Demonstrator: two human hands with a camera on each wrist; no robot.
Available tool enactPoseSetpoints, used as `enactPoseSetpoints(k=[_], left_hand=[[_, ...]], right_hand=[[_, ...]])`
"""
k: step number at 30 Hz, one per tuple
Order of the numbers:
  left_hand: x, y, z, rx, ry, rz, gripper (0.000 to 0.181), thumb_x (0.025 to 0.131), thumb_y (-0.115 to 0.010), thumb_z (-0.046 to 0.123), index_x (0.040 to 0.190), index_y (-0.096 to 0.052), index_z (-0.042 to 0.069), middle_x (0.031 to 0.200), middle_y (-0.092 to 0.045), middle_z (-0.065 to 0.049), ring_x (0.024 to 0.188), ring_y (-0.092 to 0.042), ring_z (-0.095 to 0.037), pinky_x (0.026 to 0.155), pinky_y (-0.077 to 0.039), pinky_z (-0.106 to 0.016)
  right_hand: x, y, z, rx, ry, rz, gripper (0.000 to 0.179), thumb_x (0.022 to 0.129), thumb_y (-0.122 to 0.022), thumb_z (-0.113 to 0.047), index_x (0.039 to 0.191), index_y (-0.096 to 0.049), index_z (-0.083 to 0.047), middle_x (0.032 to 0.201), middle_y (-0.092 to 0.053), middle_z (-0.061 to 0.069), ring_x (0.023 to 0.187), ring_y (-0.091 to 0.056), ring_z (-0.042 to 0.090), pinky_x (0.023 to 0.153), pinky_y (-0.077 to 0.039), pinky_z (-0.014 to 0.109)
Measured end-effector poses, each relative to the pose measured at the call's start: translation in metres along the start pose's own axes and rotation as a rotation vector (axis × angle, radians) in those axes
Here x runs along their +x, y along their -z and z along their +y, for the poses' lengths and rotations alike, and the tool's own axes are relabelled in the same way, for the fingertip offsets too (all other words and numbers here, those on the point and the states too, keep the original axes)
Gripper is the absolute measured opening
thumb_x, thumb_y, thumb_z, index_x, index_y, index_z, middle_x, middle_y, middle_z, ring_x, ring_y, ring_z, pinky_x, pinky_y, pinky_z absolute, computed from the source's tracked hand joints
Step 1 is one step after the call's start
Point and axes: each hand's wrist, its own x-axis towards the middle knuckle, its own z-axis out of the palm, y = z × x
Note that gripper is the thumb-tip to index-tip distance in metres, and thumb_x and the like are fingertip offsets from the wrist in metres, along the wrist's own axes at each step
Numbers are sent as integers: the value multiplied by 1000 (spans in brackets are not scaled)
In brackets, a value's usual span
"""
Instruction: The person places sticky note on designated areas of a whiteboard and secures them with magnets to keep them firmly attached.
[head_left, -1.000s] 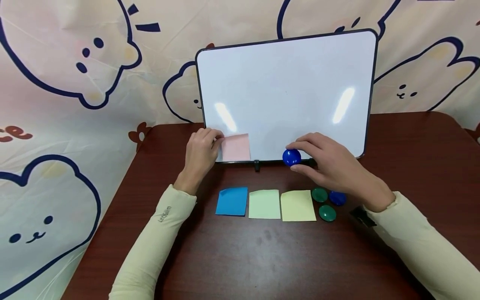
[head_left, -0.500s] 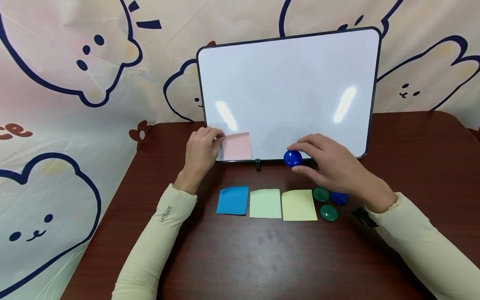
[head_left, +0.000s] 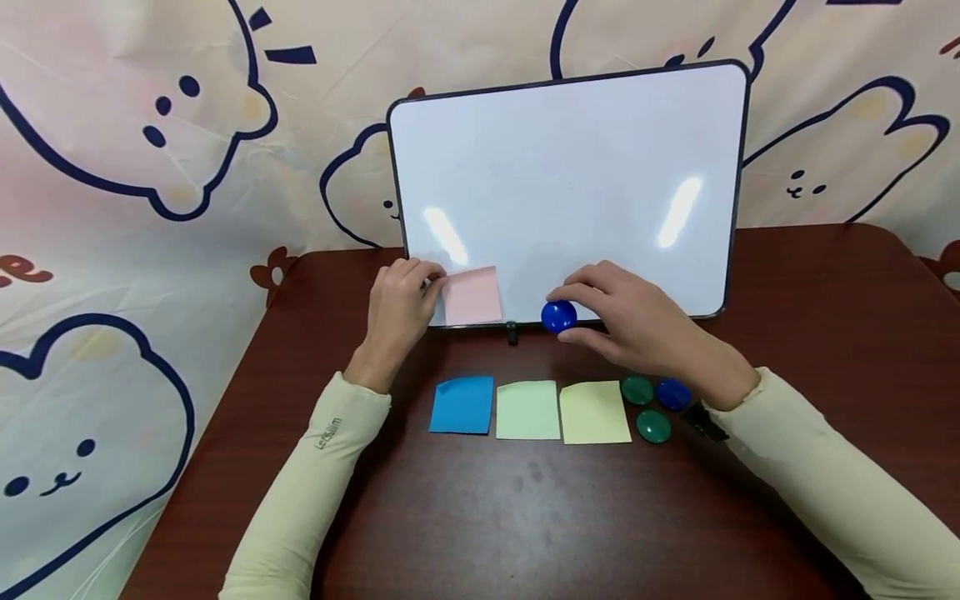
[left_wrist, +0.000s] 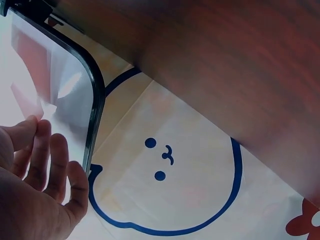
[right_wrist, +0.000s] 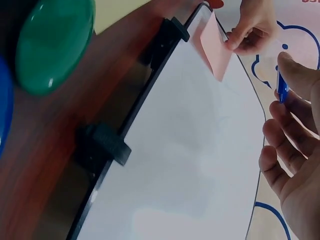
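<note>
A pink sticky note (head_left: 472, 297) stands at the lower left corner of the whiteboard (head_left: 570, 183). My left hand (head_left: 401, 304) pinches its left edge between thumb and index finger; in the left wrist view the note (left_wrist: 34, 65) tilts off the board's surface. My right hand (head_left: 637, 321) pinches a round blue magnet (head_left: 558, 317) by its rim, in front of the board's lower edge and to the right of the note. From the right wrist the magnet (right_wrist: 282, 89) shows edge-on between thumb and fingers.
On the brown table (head_left: 525, 517) lie a blue note (head_left: 462, 405), a light green note (head_left: 528, 410) and a yellow note (head_left: 596, 412) in a row. Beside them are green magnets (head_left: 653, 427) and another blue magnet (head_left: 672, 394). Black clips (head_left: 512, 333) support the board.
My right hand has moved left with the blue magnet, closer to the pink note. My left hand keeps its pinch on the note. The head view has shifted slightly.
</note>
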Motion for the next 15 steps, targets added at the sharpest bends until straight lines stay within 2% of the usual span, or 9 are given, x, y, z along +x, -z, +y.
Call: enactPoseSetpoints(k=[9, 15], left_hand=[[3, -1, 2, 5, -20, -8, 10, 91, -73, 13, 96, -76, 5, 93, -75, -12, 83, -62, -28, 72, -47, -39], [2, -1, 1, 16, 2, -28, 9, 91, -73, 12, 96, -76, 6, 95, -76, -12, 86, -63, -28, 74, -48, -40]], right_hand=[[6, -5, -4, -6, 13, -12, 48, 85, -79, -32, 125, -64, -10, 118, -63, 7, 109, -58, 23, 85, -57, 39], [9, -8, -7, 2, 20, -15, 48, 86, -78, -33, 126, -64, -10, 118, -63, 7, 109, -58, 22, 85, -57, 39]])
